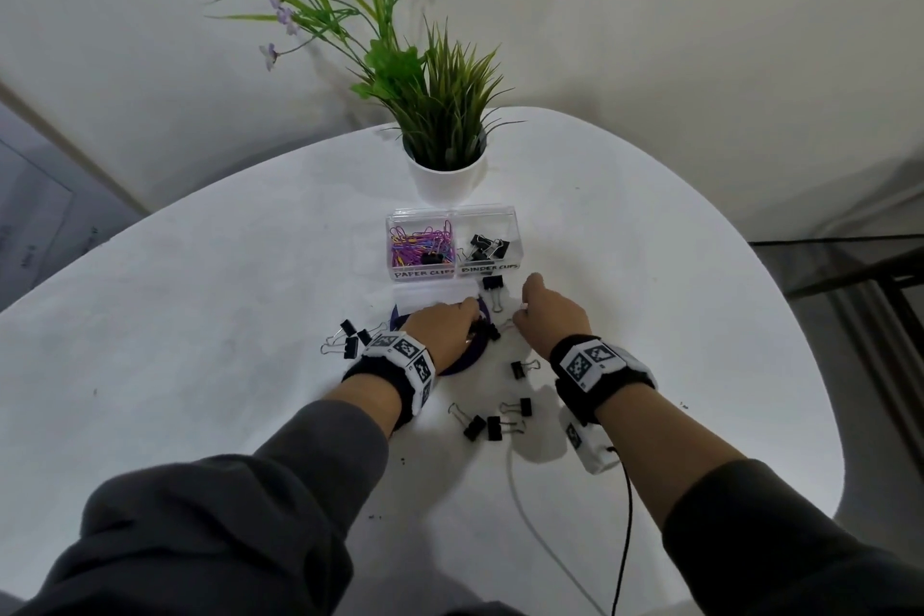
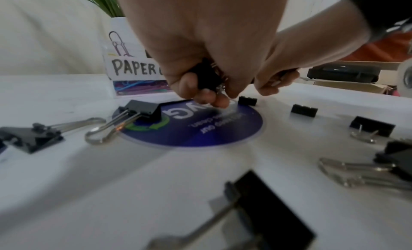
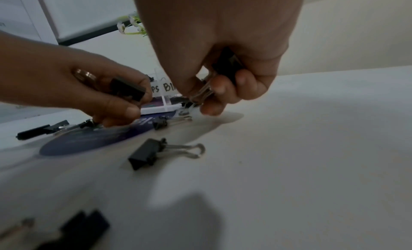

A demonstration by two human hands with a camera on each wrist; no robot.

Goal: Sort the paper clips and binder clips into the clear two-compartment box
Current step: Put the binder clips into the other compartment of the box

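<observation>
Working over the white table [image 1: 650,265], both hands are picking up loose binder clips, by the look of it. Clear box [image 1: 509,220] sits just above frame centre in the head view: paper clips [image 1: 420,243] fill its left half, a few binder clips [image 1: 484,246] its right, plus one stray black clip among the paper clips. Left hand [image 1: 445,333], over the purple disc [image 2: 200,130], curls round a black clip [image 2: 208,77]. Right hand [image 1: 550,315] pinches another clip [image 3: 225,67] by its wire handles. Best judgement: lift both straight to the right half and drop them low. About nine clips remain scattered in the lower centre.
</observation>
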